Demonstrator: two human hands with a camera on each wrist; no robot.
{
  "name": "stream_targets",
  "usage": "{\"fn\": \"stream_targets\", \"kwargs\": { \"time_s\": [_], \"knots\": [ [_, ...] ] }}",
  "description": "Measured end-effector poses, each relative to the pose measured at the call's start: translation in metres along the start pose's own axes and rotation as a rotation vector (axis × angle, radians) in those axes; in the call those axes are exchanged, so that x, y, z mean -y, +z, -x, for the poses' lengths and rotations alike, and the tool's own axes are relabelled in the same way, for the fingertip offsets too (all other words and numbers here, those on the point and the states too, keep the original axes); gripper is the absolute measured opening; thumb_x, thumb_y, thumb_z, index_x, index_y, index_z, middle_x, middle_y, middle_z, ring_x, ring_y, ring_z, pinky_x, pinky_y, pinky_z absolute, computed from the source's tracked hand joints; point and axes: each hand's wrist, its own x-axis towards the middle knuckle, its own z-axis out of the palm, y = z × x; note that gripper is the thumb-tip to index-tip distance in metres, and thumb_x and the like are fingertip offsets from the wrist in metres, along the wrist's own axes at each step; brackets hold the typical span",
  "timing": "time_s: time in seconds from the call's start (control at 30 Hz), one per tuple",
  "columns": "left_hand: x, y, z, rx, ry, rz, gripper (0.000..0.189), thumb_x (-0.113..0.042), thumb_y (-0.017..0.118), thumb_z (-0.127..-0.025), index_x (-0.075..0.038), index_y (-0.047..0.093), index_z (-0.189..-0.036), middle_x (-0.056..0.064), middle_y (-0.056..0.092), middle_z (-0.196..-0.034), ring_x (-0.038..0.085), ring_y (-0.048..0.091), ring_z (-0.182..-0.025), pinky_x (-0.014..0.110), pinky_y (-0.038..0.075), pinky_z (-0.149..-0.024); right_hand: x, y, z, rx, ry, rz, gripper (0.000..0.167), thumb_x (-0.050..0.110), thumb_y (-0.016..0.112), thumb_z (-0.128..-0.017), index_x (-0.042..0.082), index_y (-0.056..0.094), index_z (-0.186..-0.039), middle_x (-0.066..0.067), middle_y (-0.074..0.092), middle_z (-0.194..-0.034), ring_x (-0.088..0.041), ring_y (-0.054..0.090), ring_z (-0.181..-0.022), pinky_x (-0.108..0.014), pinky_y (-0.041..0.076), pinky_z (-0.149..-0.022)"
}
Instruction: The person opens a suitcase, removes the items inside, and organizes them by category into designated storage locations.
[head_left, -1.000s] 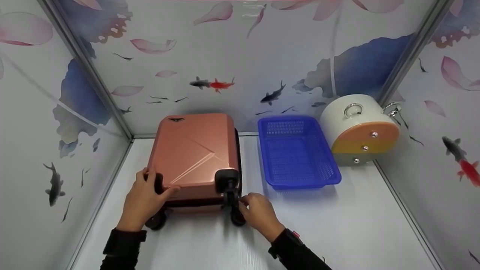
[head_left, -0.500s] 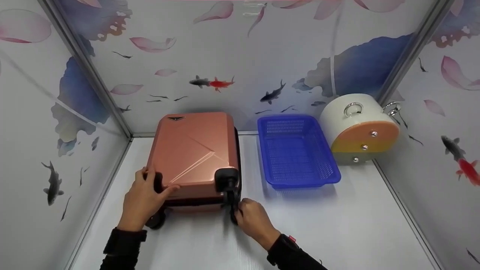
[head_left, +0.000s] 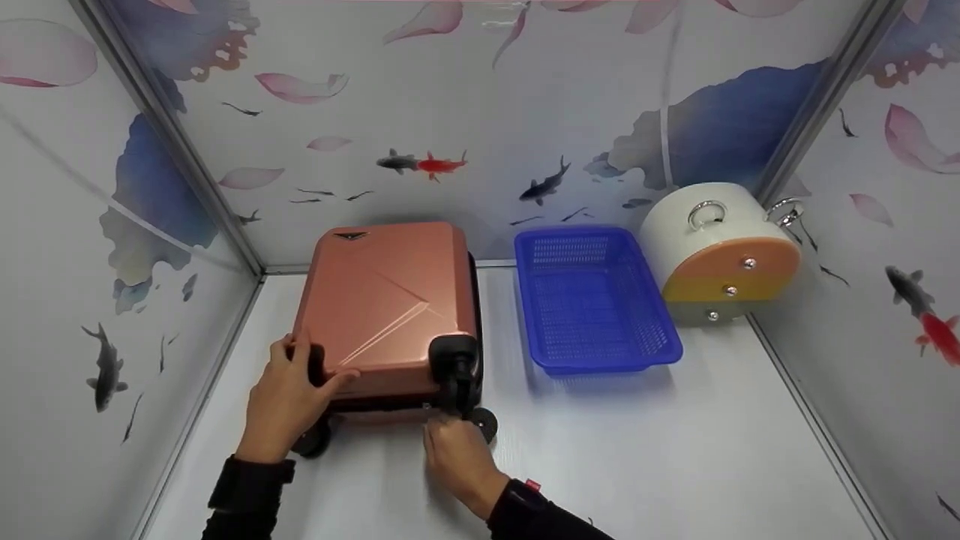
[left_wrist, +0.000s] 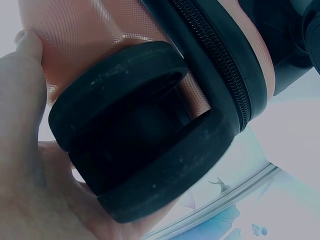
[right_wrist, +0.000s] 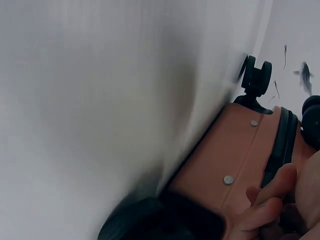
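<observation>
A rose-pink hard-shell suitcase lies flat on the white surface, its wheeled end facing me. My left hand grips its near left corner, thumb on the shell and fingers round the side, beside a black double wheel. The black zipper runs round the suitcase's edge. My right hand is at the near end, just left of the right wheel. Its curled fingers pinch at the zipper line in the right wrist view; the zipper pull between them is hidden.
Right of the suitcase stands a blue plastic basket with perforated sides. Beyond it, against the right corner, is a white rounded box with coloured drawers and ring handles. Printed wall panels enclose the back and both sides.
My right hand has moved left from the suitcase's right corner, round the wheel, to the near end. The right wheel has swivelled outward. My left hand has stayed on its corner.
</observation>
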Motion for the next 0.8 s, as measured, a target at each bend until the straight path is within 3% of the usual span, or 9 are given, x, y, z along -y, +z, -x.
{"fn": "stream_targets", "kwargs": {
  "time_s": [0.2,0.4,0.5,0.57,0.7,0.8],
  "knots": [
    [-0.002,-0.001,0.000,0.020,-0.008,0.007,0.122,-0.082,0.066,-0.094,-0.002,0.023,-0.175,0.043,0.034,-0.164,0.059,0.069,-0.116,0.063,0.062,-0.075,0.029,0.019,-0.015,0.111,0.017,0.056,0.021,0.012,0.069,-0.103,0.012,0.069,-0.083,-0.003,0.070,-0.081,-0.023,0.071,-0.064,-0.035,0.053,-0.050],
    [-0.001,0.005,0.000,0.029,-0.014,0.010,0.123,-0.084,0.065,-0.093,-0.002,0.023,-0.175,0.042,0.034,-0.165,0.059,0.069,-0.117,0.063,0.062,-0.075,0.036,0.025,-0.022,0.243,0.070,-0.008,0.017,0.015,0.064,-0.107,0.013,0.073,-0.092,-0.002,0.075,-0.095,-0.026,0.077,-0.076,-0.036,0.057,-0.054],
    [-0.002,0.006,0.000,0.028,-0.015,0.012,0.123,-0.084,0.065,-0.093,-0.002,0.024,-0.175,0.042,0.034,-0.165,0.060,0.069,-0.117,0.063,0.062,-0.075,0.031,0.018,-0.023,0.228,0.048,-0.019,0.014,0.017,0.065,-0.107,0.013,0.075,-0.098,-0.002,0.076,-0.095,-0.025,0.078,-0.077,-0.036,0.058,-0.058],
    [-0.001,0.006,0.000,0.019,-0.016,0.010,0.123,-0.083,0.067,-0.093,-0.002,0.025,-0.175,0.042,0.035,-0.165,0.059,0.069,-0.117,0.063,0.062,-0.076,0.029,0.006,-0.026,0.194,-0.008,-0.027,0.013,0.017,0.066,-0.107,0.013,0.078,-0.106,0.000,0.076,-0.094,-0.020,0.076,-0.075,-0.033,0.058,-0.059],
    [-0.001,0.004,0.002,0.000,-0.009,0.011,0.122,-0.081,0.069,-0.093,-0.001,0.025,-0.174,0.042,0.036,-0.163,0.058,0.069,-0.115,0.061,0.063,-0.073,0.027,-0.033,-0.042,0.106,-0.189,-0.063,0.019,0.018,0.068,-0.107,0.011,0.080,-0.119,0.004,0.072,-0.091,-0.006,0.066,-0.069,-0.020,0.053,-0.059],
    [-0.001,0.001,0.002,0.002,-0.005,0.013,0.122,-0.081,0.068,-0.094,-0.001,0.023,-0.175,0.041,0.035,-0.164,0.059,0.068,-0.119,0.062,0.063,-0.075,0.018,-0.064,-0.064,0.002,-0.277,-0.109,0.022,0.014,0.072,-0.103,0.010,0.080,-0.123,0.004,0.071,-0.094,-0.005,0.063,-0.075,-0.016,0.054,-0.067]
  ]
}}
